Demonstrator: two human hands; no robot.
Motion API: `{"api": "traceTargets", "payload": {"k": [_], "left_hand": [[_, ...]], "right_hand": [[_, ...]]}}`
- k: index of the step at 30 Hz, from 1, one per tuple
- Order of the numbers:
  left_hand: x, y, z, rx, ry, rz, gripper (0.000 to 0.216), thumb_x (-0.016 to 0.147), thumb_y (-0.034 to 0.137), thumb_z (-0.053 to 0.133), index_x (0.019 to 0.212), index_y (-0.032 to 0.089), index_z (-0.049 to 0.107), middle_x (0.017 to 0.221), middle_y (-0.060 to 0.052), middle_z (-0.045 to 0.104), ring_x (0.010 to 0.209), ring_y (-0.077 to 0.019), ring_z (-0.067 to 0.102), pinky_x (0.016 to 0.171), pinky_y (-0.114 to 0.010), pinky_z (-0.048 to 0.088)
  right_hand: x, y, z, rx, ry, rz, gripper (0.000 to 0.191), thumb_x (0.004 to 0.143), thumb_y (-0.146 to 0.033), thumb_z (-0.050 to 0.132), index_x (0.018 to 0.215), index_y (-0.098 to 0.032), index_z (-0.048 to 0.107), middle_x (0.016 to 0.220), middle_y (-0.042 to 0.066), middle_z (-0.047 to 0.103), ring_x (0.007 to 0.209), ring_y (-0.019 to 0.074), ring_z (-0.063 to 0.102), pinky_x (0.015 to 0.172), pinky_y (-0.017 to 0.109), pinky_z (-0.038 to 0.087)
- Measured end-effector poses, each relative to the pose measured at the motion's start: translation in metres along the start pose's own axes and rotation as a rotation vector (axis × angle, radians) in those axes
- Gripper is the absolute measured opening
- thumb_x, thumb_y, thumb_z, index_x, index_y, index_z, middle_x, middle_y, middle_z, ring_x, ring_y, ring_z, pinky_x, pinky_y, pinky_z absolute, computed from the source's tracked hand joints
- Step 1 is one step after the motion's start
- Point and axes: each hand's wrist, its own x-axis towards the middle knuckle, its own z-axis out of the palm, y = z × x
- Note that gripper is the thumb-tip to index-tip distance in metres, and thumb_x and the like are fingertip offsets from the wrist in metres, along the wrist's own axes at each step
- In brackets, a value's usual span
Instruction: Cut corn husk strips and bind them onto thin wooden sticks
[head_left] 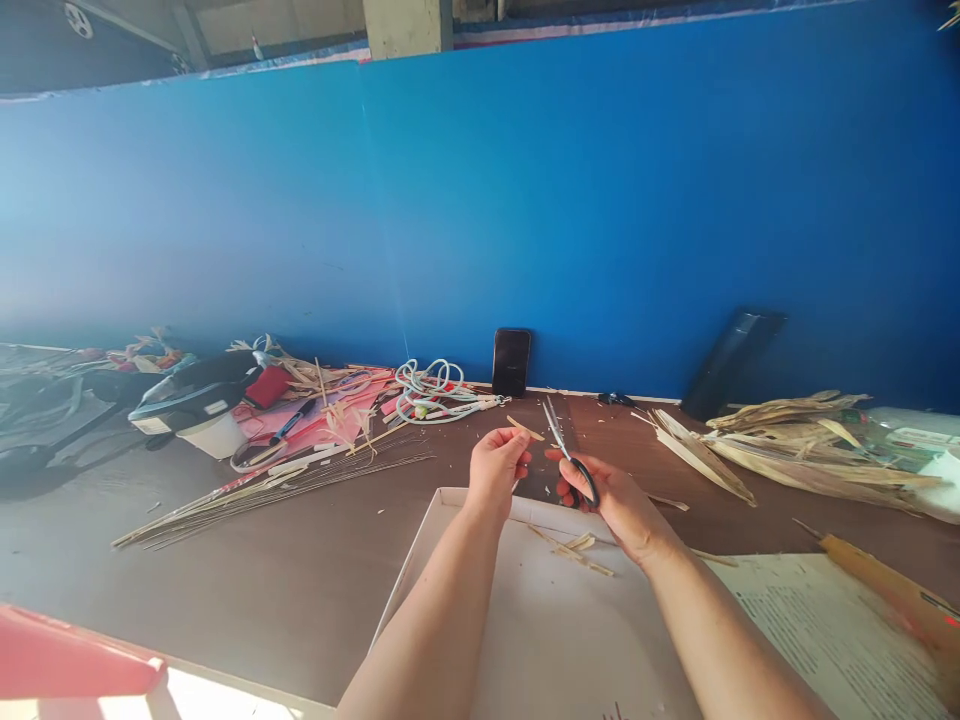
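My left hand (pixel 495 468) is closed in a pinch on a short, pale strip of dried husk (pixel 526 429), which sticks out to the right of the fingertips. My right hand (pixel 611 492) grips a pair of scissors (pixel 556 425) with dark handles. The blades point up and away from me, a little right of the strip and apart from it, and look nearly closed. Both hands are above the far edge of a shallow white box (pixel 405 570). Inside it lie several cut husk strips (pixel 577 552).
Behind the hands a phone (pixel 511 362) leans on the blue partition (pixel 600 200), beside a coiled pale cord (pixel 431 392). Thin wires (pixel 300 492) and a cap (pixel 199 395) are to the left. Dried husks (pixel 810 450), a black cylinder (pixel 735 360) and a printed sheet (pixel 802 600) are right.
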Motion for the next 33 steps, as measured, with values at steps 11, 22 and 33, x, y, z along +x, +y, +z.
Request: {"api": "traceTargets", "payload": {"k": [11, 22, 33], "left_hand": [[0.004, 0.002, -0.003, -0.005, 0.028, 0.158, 0.03, 0.061, 0.037, 0.069, 0.08, 0.015, 0.061, 0.079, -0.003, 0.061, 0.06, -0.0065, 0.054, 0.046, -0.014, 0.037], [0.003, 0.002, -0.002, 0.032, -0.005, 0.186, 0.027, 0.063, 0.036, 0.068, 0.079, 0.016, 0.06, 0.077, -0.002, 0.061, 0.062, -0.0075, 0.055, 0.049, -0.015, 0.039], [0.0, 0.005, 0.0, 0.025, -0.019, 0.15, 0.027, 0.063, 0.034, 0.069, 0.078, 0.015, 0.059, 0.074, -0.001, 0.059, 0.061, -0.0069, 0.053, 0.048, -0.015, 0.038]], "right_hand": [[-0.008, -0.012, 0.005, -0.104, -0.096, -0.041, 0.042, 0.074, -0.041, 0.059, 0.108, -0.018, 0.065, 0.064, 0.0, 0.057, 0.06, 0.0135, 0.05, 0.058, 0.026, 0.04], [-0.008, -0.01, 0.004, -0.072, -0.104, -0.038, 0.039, 0.076, -0.038, 0.059, 0.109, -0.018, 0.065, 0.061, -0.001, 0.057, 0.057, 0.0118, 0.048, 0.058, 0.025, 0.038], [-0.009, -0.015, 0.004, -0.049, -0.135, -0.031, 0.034, 0.076, -0.033, 0.058, 0.105, -0.018, 0.066, 0.058, -0.003, 0.048, 0.056, 0.0109, 0.044, 0.057, 0.025, 0.035]]}}
